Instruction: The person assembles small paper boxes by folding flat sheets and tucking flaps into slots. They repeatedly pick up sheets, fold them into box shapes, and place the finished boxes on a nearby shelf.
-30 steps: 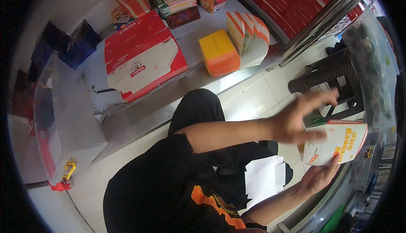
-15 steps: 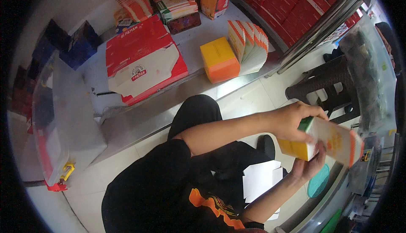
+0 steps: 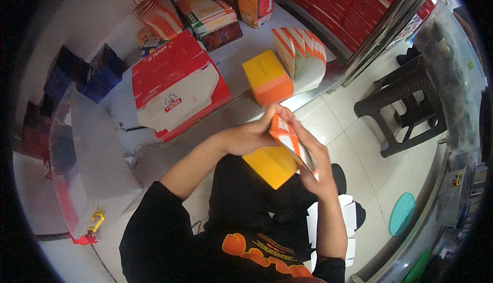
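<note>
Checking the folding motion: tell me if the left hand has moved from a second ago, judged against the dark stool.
Yes. The left hand has swung leftward, away from the dark stool, and now grips the orange carton over the lap.

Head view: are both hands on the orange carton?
Yes: the left hand grips the orange carton at its upper edge and the right hand holds its right side, above the lap.
</note>
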The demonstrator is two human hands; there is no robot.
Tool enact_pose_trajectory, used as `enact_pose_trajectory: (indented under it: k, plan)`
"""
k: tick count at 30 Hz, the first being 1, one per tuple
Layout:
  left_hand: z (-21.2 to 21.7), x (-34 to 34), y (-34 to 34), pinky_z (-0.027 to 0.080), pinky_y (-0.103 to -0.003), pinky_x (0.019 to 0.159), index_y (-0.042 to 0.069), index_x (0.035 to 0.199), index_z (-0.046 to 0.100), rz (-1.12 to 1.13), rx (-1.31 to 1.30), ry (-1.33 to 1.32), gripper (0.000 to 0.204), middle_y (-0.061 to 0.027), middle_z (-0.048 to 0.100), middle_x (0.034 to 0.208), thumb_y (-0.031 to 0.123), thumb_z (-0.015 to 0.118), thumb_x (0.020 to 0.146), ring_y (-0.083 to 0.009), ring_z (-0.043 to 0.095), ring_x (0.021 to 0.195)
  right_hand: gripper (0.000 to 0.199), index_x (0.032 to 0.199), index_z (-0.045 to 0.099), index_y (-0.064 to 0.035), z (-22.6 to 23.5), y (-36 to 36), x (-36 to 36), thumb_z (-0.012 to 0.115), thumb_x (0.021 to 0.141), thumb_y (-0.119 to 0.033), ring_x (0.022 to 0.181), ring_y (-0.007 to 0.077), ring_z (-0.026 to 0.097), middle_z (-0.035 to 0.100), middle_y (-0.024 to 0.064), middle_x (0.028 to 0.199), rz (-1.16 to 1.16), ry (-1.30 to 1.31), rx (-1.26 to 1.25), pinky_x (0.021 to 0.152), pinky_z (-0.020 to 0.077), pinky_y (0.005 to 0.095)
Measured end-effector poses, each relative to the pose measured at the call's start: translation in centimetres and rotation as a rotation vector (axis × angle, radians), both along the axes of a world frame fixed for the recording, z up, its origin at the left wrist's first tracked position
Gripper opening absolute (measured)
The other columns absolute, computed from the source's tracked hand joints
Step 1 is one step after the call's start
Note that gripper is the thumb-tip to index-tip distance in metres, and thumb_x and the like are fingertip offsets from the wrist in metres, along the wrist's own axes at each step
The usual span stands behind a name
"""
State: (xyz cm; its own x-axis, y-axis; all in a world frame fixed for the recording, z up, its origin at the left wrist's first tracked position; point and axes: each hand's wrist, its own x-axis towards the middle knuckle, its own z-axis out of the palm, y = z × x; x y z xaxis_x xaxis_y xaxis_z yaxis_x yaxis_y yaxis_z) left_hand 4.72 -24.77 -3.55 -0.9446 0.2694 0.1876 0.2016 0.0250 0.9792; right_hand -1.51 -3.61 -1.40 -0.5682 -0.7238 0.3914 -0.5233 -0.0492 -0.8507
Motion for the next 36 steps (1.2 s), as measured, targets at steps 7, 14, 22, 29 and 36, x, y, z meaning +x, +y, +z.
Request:
enact_pose_trajectory:
  k: [7, 14, 22, 29, 36]
  plan:
    - [1.4, -3.3, -11.1, 0.036, -0.037, 0.108, 0.008, 0.129, 0.045, 0.297, -0.022, -0.268, 0.041, -0.0103, 0.05, 0.127, 0.018, 0.063, 0.094, -0.022, 0.047, 0.125, 0.028, 0.11, 0.061, 0.0067, -2.3, -5.2, 0.1, 0.049, 0.101, -0.017, 0.102, 0.0332, 0.062, 0.064, 0.0222, 0.105, -0.412, -0.197, -0.031, 0.091, 0.0453, 0.0414]
    - [-0.7, -3.3, -7.0, 0.039, -0.041, 0.106, 0.001, 0.145, 0.031, 0.619, -0.413, 0.381, 0.101, -0.0183, 0.046, 0.136, 0.03, 0.089, 0.068, -0.0282, 0.045, 0.13, 0.043, 0.109, 0.062, 0.0065, -0.8, -12.4, -6.8, 0.048, 0.1, -0.033, 0.087, 0.0384, 0.067, 0.066, 0.0267, 0.092, -0.514, -0.356, -0.241, 0.078, 0.0513, 0.0438]
    - [-1.1, -7.9, -8.8, 0.045, -0.043, 0.098, 0.006, 0.143, 0.046, 0.759, -0.856, 0.354, 0.093, -0.0174, 0.053, 0.125, 0.022, 0.089, 0.062, -0.0315, 0.055, 0.113, 0.037, 0.125, 0.055, 0.004, -2.8, -16.5, -10.1, 0.055, 0.092, -0.012, 0.115, 0.0428, 0.056, 0.059, 0.0282, 0.121, -0.601, 0.174, -0.324, 0.098, 0.0447, 0.0423]
    - [-1.2, -10.3, -8.5, 0.044, -0.043, 0.095, 0.006, 0.144, 0.045, 0.718, -0.926, 0.287, 0.095, -0.0167, 0.051, 0.116, 0.03, 0.088, 0.063, -0.033, 0.053, 0.109, 0.042, 0.13, 0.054, 0.0001, -4.4, -15.6, -12.6, 0.057, 0.091, -0.015, 0.119, 0.0403, 0.055, 0.058, 0.0264, 0.127, -0.472, -0.377, -0.306, 0.101, 0.0433, 0.0392]
    - [-3.4, -12.8, -7.9, 0.041, -0.046, 0.1, 0.005, 0.149, 0.034, 0.621, -0.921, 0.188, 0.102, -0.0215, 0.049, 0.124, 0.031, 0.086, 0.065, -0.0375, 0.049, 0.118, 0.046, 0.136, 0.049, -0.001, -7.0, -15.5, -12.7, 0.056, 0.094, -0.018, 0.122, 0.0402, 0.054, 0.057, 0.0255, 0.13, -0.511, 0.031, -0.322, 0.103, 0.0426, 0.0416]
